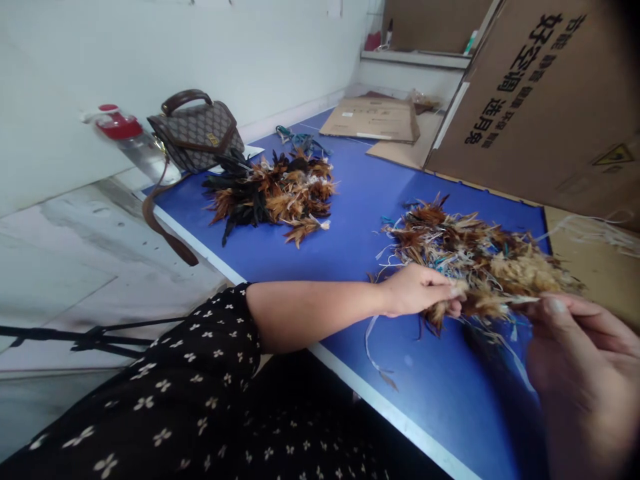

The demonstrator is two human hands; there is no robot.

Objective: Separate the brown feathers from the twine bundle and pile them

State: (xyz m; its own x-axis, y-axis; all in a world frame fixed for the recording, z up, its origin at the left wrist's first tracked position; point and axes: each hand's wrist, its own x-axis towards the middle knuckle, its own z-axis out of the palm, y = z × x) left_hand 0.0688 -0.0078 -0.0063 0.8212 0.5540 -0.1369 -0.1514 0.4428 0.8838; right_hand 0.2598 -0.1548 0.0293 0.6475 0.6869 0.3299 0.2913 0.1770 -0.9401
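Observation:
A tan feather bunch (485,303) is stretched between my two hands, in front of a larger feather pile. My left hand (423,290) pinches the fluffy end of it. Between the thumb and fingers of my right hand (583,340) is the pale, thin end of the same bunch. Just behind them lies the mixed brown and tan feather pile (460,240), with white and teal strings tangled in it. One loose white string (369,343) trails over the table below my left wrist.
Farther left on the blue table (360,200) lies another brown and black feather pile (280,190). Behind it are a patterned handbag (195,137) and a red-capped bottle (133,143). Flat cardboard (370,119) lies at the back; a large carton (540,100) stands at the right.

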